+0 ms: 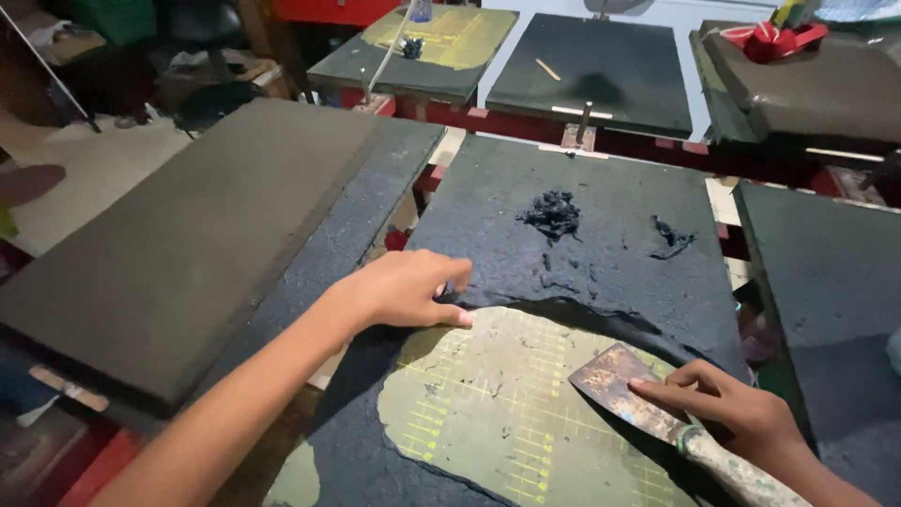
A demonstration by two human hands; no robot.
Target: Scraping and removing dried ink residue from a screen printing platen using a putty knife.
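My right hand [741, 413] grips a worn scraper [624, 380] by its pale handle, index finger laid along the rusty blade. The blade rests flat on a bared yellow-green gridded board [497, 413]. A rough black coating [582, 244] covers the rest of that board, and its torn edge curves around the bared patch. My left hand [408, 286] presses on the coating at that torn edge, fingers curled, thumb touching the bared surface. It holds nothing that I can see. Clumps of scraped black material [554, 216] lie farther back on the coating.
A grey-topped board [188, 244] lies to the left. More dark boards stand around: two at the back [591, 70], one at the right [826, 282]. A red object [774, 39] sits on the far right board. Clutter and floor show at the upper left.
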